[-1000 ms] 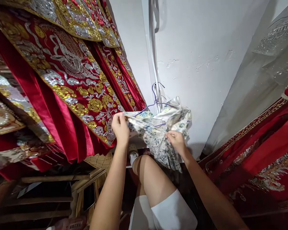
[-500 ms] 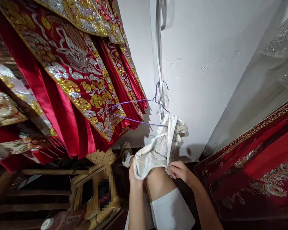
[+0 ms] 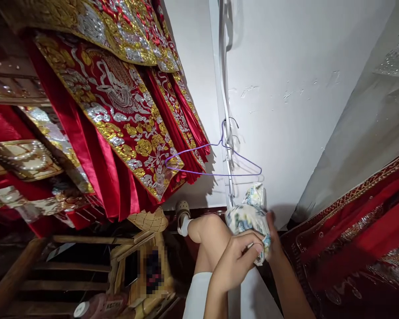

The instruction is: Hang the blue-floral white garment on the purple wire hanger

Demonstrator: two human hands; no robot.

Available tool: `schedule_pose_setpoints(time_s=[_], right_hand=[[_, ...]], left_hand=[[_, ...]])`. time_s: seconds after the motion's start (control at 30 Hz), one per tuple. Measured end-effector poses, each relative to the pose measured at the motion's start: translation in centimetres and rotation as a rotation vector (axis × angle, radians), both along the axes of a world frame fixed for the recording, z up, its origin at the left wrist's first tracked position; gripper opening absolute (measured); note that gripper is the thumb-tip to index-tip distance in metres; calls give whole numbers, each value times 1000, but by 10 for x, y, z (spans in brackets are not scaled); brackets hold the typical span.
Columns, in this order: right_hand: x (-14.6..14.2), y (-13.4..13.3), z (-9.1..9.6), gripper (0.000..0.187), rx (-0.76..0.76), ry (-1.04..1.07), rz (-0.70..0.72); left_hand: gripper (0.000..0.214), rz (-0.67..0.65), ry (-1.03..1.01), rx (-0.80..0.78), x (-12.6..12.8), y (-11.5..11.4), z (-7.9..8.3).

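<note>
A white garment with a blue and yellow floral print [image 3: 246, 217] is bunched up above my lap. My left hand [image 3: 237, 259] pinches its near edge, thumb against fingers. From the right side my right hand [image 3: 275, 243] holds the same cloth, its thumb upright and blurred and its other fingers hidden behind the fabric. Beyond the garment, a purple wire hanger [image 3: 222, 141] hangs bare from a white metal strip [image 3: 224, 84] along the wall.
Red garments embroidered in gold and silver [image 3: 136, 124] hang at the left. A bamboo chair or rack [image 3: 83, 239], a woven hat [image 3: 151, 219] and a bottle with a white cap [image 3: 99, 305] sit below them. Another red beaded garment [image 3: 362, 221] stands at the right.
The floral garment has come off the hanger and down toward me, now gathered into a bundle. My left hand has moved right, across to its near edge; my right hand has shifted to its right side.
</note>
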State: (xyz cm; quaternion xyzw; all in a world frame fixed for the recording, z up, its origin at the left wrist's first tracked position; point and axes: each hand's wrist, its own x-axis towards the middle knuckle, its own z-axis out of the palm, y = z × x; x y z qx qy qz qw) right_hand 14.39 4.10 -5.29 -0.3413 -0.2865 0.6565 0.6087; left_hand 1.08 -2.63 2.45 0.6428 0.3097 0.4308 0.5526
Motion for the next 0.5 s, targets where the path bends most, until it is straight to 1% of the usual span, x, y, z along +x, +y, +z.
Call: schedule_pose_setpoints(time_s=[0.07, 0.1, 0.13, 0.17, 0.2, 0.23, 0.27, 0.3, 0.33, 0.4, 0.47, 0.5], right_hand=[[10, 7, 12, 64, 4, -11, -73], [14, 11, 20, 63, 8, -30, -101], [17, 14, 29, 61, 16, -62, -100], [18, 17, 37, 58, 28, -107, -60], [18, 18, 46, 54, 38, -158, 12], [16, 19, 55, 52, 46, -208, 108], [15, 19, 64, 49, 55, -250, 222], [13, 19, 72, 47, 64, -284, 349], [12, 19, 81, 45, 72, -313, 485], [13, 19, 97, 42, 108, -381, 749], [16, 22, 113, 39, 178, -500, 969], [18, 24, 121, 36, 217, -576, 1068]], left_hand=[[36, 40, 119, 64, -4, -2, 7], [34, 84, 132, 82, -8, -1, 10], [32, 146, 126, 103, -14, 2, 13], [32, 226, 109, 129, -20, 6, 16], [35, 308, 88, 162, -26, 13, 20], [38, 376, 69, 201, -32, 20, 24], [42, 412, 52, 239, -36, 29, 28], [46, 401, 41, 267, -39, 38, 33], [51, 340, 39, 282, -41, 47, 37], [65, 123, 68, 256, -42, 61, 40], [80, -69, 144, 182, -42, 68, 34], [83, -114, 190, 153, -43, 69, 28]])
